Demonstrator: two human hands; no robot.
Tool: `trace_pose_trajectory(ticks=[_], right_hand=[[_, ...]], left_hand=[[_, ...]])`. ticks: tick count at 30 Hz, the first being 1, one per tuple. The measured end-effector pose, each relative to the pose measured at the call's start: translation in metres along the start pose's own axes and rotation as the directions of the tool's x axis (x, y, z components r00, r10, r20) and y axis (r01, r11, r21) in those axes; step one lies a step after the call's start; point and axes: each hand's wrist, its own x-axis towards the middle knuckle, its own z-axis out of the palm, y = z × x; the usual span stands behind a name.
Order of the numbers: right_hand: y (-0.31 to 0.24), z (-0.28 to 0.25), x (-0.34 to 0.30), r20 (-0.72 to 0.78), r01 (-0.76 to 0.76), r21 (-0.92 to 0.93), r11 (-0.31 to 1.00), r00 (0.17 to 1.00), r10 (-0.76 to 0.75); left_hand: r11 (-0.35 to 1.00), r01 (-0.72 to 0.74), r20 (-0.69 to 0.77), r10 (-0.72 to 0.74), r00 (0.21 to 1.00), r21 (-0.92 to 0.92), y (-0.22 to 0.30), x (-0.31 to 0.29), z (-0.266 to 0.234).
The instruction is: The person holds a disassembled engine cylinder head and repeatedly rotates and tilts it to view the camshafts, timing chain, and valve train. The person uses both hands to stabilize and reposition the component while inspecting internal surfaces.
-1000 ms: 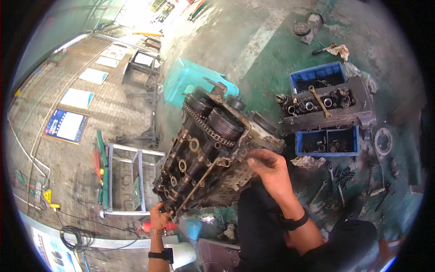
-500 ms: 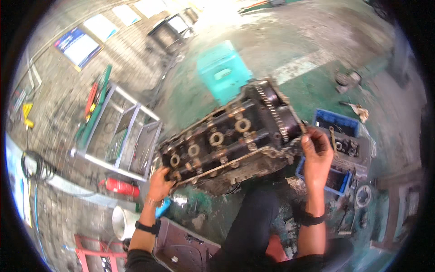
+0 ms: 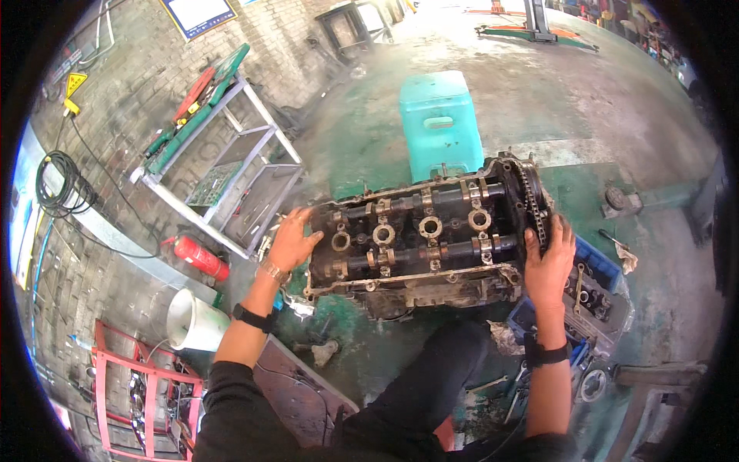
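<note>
The open engine (image 3: 416, 250) is set crosswise beyond the bent leg (image 3: 439, 362), each end gripped between thumb and fingers by the left hand (image 3: 296, 239) and right hand (image 3: 550, 262); positioning seems intended, and even, two-ended support is called for.

Grimy green concrete floor (image 3: 581, 185) here's got a squarish teal plastic box (image 3: 439, 104) and slim silvery metal wrench (image 3: 487, 385) on it.
</note>
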Motion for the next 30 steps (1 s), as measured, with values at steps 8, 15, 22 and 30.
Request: trace_pose_trajectory(ticks=[8,15,22,30], right_hand=[[0.006,0.001,-0.007,-0.012,-0.035,0.065,0.997,0.999,0.036],[0.002,0.002,-0.005,-0.069,-0.025,0.017,1.000,0.997,0.026],[0.004,0.004,-0.004,-0.120,0.010,0.024,1.000,0.993,-0.007],[0.002,0.003,-0.004,-0.065,-0.051,0.046,0.998,0.996,0.054]], left_hand=[[0.966,-0.007,0.180,-0.042,0.983,0.260,-0.006,0.029,0.025],[0.992,-0.017,0.081,0.007,0.997,0.126,-0.004,0.033,0.026],[0.997,0.059,0.042,-0.061,0.997,0.043,-0.008,0.039,0.026],[0.985,0.174,0.074,-0.175,0.982,0.019,-0.007,0.049,0.004]])
